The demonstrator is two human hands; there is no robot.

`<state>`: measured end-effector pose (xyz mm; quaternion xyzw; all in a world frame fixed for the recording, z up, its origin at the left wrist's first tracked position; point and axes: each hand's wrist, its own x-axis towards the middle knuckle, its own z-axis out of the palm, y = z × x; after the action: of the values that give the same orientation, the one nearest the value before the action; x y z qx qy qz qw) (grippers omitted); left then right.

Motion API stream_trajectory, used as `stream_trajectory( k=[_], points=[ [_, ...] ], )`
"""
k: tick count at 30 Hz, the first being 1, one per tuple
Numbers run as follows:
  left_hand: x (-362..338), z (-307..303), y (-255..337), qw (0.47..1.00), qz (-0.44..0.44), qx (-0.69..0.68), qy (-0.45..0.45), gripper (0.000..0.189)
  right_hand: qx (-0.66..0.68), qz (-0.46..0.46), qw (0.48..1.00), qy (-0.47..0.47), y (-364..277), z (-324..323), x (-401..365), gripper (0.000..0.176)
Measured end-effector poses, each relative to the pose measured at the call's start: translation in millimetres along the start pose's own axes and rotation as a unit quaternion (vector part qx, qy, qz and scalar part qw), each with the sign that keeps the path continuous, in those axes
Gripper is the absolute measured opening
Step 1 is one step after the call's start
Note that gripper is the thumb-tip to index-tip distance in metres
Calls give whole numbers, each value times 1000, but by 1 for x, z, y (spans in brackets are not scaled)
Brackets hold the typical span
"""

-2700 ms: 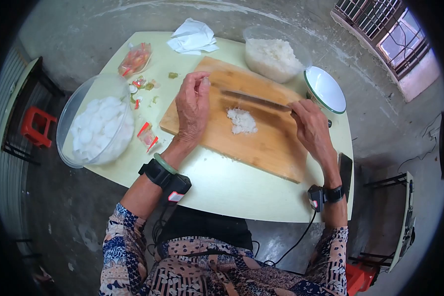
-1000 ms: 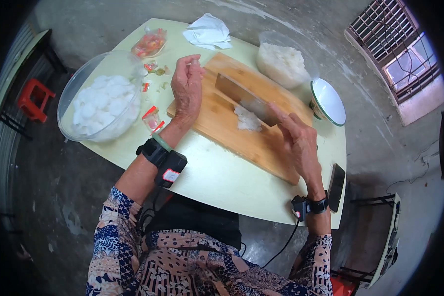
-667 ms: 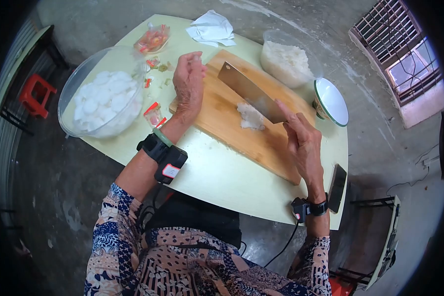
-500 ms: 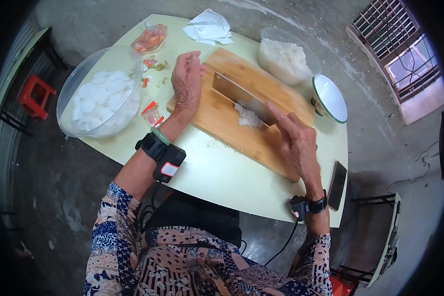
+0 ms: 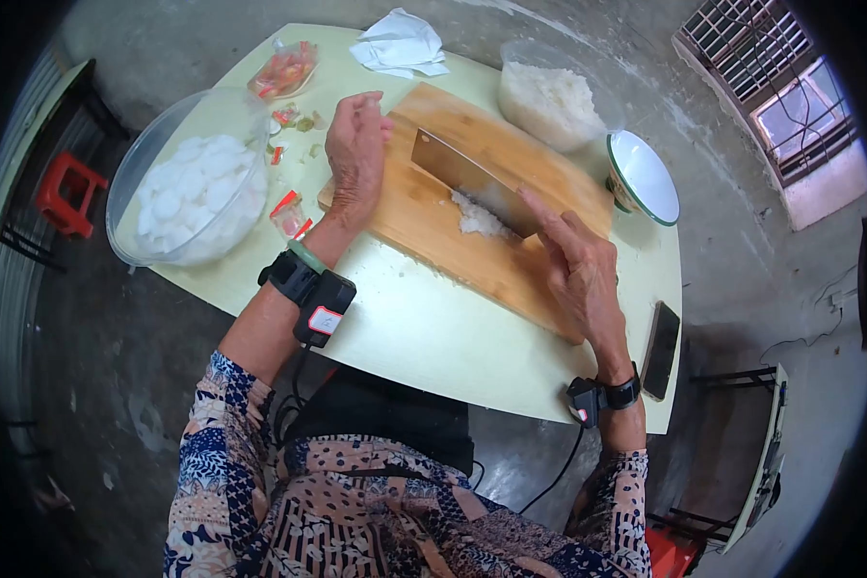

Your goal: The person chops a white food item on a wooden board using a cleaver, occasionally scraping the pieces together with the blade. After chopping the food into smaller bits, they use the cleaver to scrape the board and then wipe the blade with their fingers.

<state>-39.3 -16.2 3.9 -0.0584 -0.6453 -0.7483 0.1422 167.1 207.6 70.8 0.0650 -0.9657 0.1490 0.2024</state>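
My right hand (image 5: 583, 270) is closed on the handle end of a cleaver (image 5: 467, 178), whose wide blade stands on edge on the wooden cutting board (image 5: 433, 226). Beside the blade, on its near side, lies a small heap of chopped white food (image 5: 480, 220). My left hand (image 5: 358, 154) is raised over the board's left edge, away from the blade. Its fingers are bent together at the tips, and whatever they might hold is too small to make out.
A clear bowl of white pieces (image 5: 197, 197) stands left. Behind the board are a tub of shredded white food (image 5: 554, 106) and crumpled paper (image 5: 400, 43). An enamel bowl (image 5: 643, 179) and a phone (image 5: 661, 351) are right; a red-wrapped packet (image 5: 287, 214) lies near my left wrist.
The view has shifted slightly. The chopped heap looks a little more spread along the blade. Both hands keep nearly the same pose.
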Motion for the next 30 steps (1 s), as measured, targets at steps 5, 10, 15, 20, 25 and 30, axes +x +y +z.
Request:
stream_trajectory(
  k=[5,10,15,20,25,30],
  points=[
    [-1,-2,3,1000,-4,-5,-14,32,45,-6,998,47,2,6,1,79],
    [-1,0,6,999,28,-23,-1,33,6,-9,1000,9,-1,3,0,78],
    [3,-2,7,999,34,-16,10,35,14,-25,999,20,-1,6,0,78],
    [3,-6,6,999,20,-27,-7,37,48,-10,998,41,-3,7,1,79],
    [5,-2,6,999,30,-16,19,36,10,-11,1000,16,0,5,-2,80],
    [7,-7,6,1000,16,-8,-2,38,16,-17,1000,16,-4,4,-3,83]
  ],
)
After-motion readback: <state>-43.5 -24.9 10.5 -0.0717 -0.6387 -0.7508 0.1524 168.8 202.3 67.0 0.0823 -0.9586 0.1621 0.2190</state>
